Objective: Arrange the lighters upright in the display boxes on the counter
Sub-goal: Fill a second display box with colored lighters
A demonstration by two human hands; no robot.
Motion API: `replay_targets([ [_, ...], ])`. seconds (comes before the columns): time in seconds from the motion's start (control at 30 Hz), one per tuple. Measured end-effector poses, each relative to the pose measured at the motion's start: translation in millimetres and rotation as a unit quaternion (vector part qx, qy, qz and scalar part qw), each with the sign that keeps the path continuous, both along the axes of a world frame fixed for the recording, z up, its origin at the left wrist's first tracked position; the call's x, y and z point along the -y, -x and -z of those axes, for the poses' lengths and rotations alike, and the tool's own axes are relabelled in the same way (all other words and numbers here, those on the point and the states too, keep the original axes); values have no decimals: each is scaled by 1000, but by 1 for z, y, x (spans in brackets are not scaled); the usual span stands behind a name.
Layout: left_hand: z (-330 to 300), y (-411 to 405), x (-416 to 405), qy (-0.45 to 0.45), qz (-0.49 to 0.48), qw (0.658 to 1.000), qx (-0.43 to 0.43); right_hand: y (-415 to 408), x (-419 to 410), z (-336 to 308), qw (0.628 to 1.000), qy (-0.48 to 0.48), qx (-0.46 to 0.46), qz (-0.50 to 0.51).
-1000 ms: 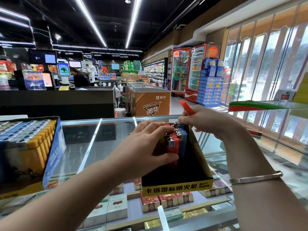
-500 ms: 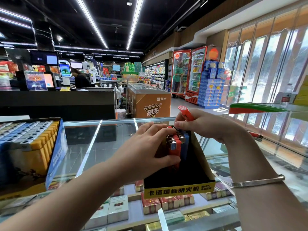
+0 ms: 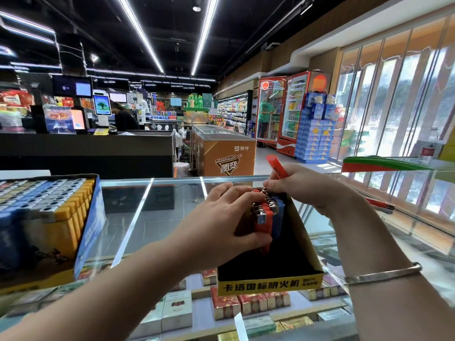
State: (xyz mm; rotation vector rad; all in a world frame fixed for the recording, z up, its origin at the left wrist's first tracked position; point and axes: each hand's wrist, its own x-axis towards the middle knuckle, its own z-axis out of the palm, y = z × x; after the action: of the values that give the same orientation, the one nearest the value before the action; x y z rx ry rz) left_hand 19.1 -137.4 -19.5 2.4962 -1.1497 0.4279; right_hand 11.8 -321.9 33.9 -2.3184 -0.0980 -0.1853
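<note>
Head view: left hand braces the standing lighters at the far end of the display box on the glass bench, while the right hand's grip pinches a red lighter, best lowered vertically beside them.

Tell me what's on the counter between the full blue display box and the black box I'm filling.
In the head view, only bare glass countertop lies between the blue display box and the black display box; the left hand crosses its near end.
</note>
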Motion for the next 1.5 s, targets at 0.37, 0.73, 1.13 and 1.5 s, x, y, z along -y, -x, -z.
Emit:
replay_targets([
  [0.37, 0, 1, -1, -4, -4, 1000, 3, 5, -3, -2, 992, 97, 55, -61],
  [0.73, 0, 1, 0, 5, -2, 1000, 6, 3, 2, -2, 984, 130, 107, -58],
  [1.13, 0, 1, 1, 8, -5, 1000, -3, 8, -1, -6, 986, 118, 98, -62],
  [1.5, -3, 5, -1, 37, -2, 999, -38, 8, -7, -4, 979, 105, 157, -70],
])
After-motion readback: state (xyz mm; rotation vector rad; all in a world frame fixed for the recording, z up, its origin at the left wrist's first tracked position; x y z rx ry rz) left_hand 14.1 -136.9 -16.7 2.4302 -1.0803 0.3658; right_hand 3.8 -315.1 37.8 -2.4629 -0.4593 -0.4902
